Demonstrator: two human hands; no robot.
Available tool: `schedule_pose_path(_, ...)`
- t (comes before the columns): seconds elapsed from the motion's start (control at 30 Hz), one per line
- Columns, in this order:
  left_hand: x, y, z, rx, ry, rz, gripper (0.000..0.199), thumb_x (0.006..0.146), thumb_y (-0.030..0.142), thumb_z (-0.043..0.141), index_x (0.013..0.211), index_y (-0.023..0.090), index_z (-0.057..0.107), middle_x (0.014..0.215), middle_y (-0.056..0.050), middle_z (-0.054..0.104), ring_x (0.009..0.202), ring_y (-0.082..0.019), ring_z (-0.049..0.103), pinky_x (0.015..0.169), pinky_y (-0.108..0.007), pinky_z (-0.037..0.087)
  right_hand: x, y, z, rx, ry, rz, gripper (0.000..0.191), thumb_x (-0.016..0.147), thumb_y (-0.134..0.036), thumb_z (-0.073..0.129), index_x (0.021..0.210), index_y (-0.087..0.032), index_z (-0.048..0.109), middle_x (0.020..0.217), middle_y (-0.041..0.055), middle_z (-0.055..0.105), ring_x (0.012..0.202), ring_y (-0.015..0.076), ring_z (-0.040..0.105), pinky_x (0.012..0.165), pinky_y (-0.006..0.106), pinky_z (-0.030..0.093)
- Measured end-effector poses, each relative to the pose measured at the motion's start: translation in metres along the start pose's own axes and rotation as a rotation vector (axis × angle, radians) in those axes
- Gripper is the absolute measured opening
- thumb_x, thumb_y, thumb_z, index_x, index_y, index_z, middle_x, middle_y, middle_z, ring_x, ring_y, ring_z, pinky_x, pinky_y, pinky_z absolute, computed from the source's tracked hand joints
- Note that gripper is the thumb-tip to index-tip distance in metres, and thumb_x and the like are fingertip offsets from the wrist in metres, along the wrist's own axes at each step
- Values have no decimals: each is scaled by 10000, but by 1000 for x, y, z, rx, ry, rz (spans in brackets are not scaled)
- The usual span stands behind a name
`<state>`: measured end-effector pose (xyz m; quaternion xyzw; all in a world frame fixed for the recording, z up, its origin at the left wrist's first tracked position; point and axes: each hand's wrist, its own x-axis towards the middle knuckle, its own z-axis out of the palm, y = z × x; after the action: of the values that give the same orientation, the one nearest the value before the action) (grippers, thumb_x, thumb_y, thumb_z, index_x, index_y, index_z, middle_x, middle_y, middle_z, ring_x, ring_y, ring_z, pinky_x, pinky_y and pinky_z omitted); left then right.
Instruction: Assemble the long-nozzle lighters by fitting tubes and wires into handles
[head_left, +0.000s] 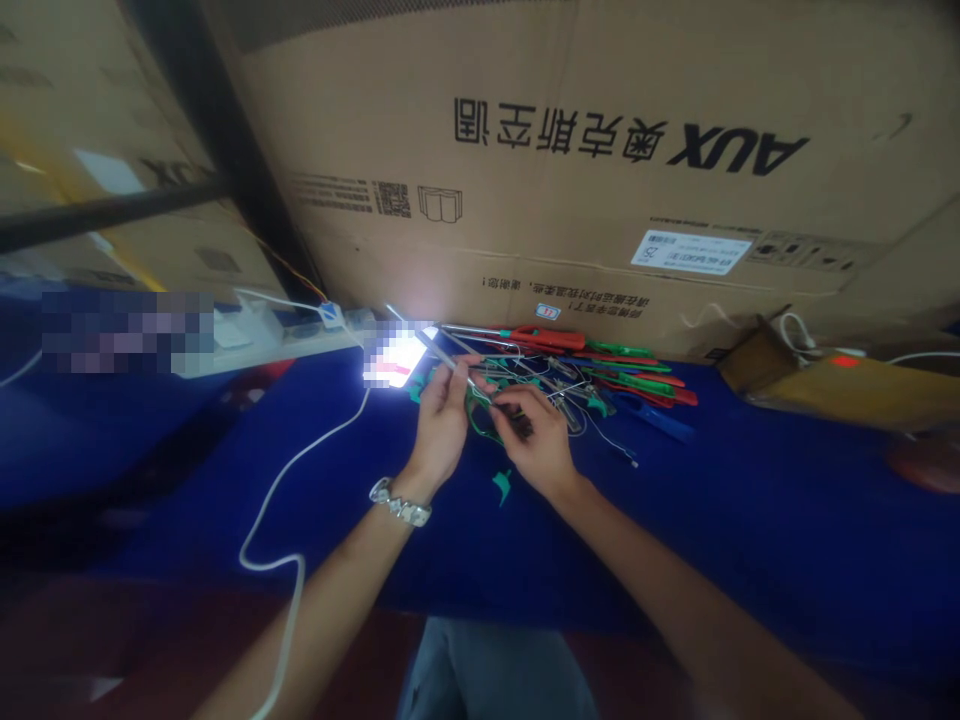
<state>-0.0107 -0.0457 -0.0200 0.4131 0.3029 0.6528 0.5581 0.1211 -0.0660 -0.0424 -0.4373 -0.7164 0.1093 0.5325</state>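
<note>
A long thin metal lighter tube (pixel 442 357) slants up and to the left between my hands. My left hand (pixel 441 420) has its fingers closed around the middle of it. At the tube's near end, the fingertips of my right hand (pixel 536 435) are pinched together on it; the exact contact is partly hidden. Just beyond my hands lies a pile of long-necked lighters and parts, with red handles (pixel 555 340), green and blue handles, metal tubes and thin wires. A loose green trigger piece (pixel 502 487) rests on the blue cloth in front of my right hand.
A bright lamp (pixel 409 358) glows behind my left hand. Its white cable (pixel 259 510) runs across the blue tabletop (pixel 360 540) and over my left forearm. A large cardboard box (pixel 555 220) walls off the back. An open carton (pixel 832 385) stands at right, a power strip (pixel 262 350) at left.
</note>
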Motion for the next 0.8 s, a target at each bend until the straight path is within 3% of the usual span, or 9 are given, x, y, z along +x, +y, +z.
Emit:
schedule_pose_path(0.23,-2,3,6,-196,50,-71,189,928,354,648,974,176,687,731,14,522,672,-102,526,652,-228,448,0,0,1,89,31,-34,87,897,-190,633,855,-243,688,956,37,670,854,167,681,732,319,587)
schedule_pose_path(0.43,-2,6,7,-267,64,-55,177,938,354,635,955,183,678,691,29,447,616,-97,443,609,-222,412,1,-3,8,336,-48,200,58,875,-252,664,822,-227,657,897,32,680,754,159,674,612,277,561)
schedule_pose_path(0.53,0,5,4,-185,30,-34,199,950,370,609,987,188,682,725,14,506,659,-110,499,636,-233,431,2,-4,6,366,-60,253,81,872,-251,669,803,-221,641,802,10,680,690,151,658,629,282,548)
schedule_pose_path(0.7,6,2,-7,36,-29,-10,249,945,412,601,1010,190,694,944,-41,661,898,-149,617,838,-276,479,5,-5,-7,231,-18,129,100,886,-210,648,786,-217,647,882,31,684,788,159,677,684,288,555)
schedule_pose_path(0.8,8,3,-11,148,-62,-52,275,834,391,742,1026,203,690,1008,-37,680,896,-163,632,788,-287,511,6,-4,-13,155,5,86,101,892,-198,636,794,-218,645,903,37,681,777,157,681,664,289,571)
